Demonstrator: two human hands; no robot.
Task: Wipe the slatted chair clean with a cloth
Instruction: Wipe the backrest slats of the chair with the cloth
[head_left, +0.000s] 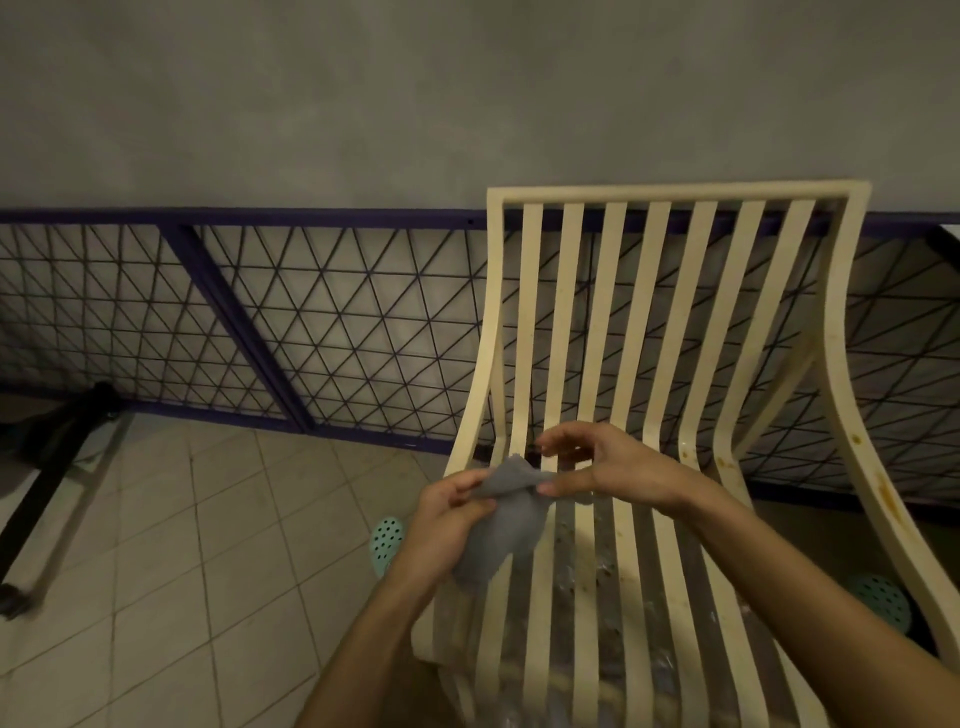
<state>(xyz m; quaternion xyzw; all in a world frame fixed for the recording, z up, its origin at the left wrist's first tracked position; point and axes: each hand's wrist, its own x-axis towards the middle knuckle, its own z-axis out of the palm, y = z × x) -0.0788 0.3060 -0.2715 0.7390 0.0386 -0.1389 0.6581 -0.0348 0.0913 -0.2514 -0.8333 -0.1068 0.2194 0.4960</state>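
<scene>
- Behind the chair (675, 193), a wire fence panel (260, 215) with a purple frame leans on a gray wall (467, 104).
- Far left, a black metal stand (52, 457) sits on the pale tiled floor (182, 519).
- One green shoe with holes (387, 538) lies just left of the seat. Another green shoe (883, 603) shows under the right side rail.
- Both hands and the cloth hide part of the left slats.
- The chair is cream, made of long, thin, bent slats with gaps between. Brown spots mark its right rail, and the seat looks dirty.
- The cloth (511, 519) is gray, soft and crumpled. It hangs above the left part of the seat.
- The left hand (452, 519) grips the cloth with curled fingers.
- The right hand (597, 467) pinches the cloth's top edge with thumb and finger. Its other fingers are loosely spread.
- The chair faces the person, with its back upright on the far side. Its slats run from far to near.
</scene>
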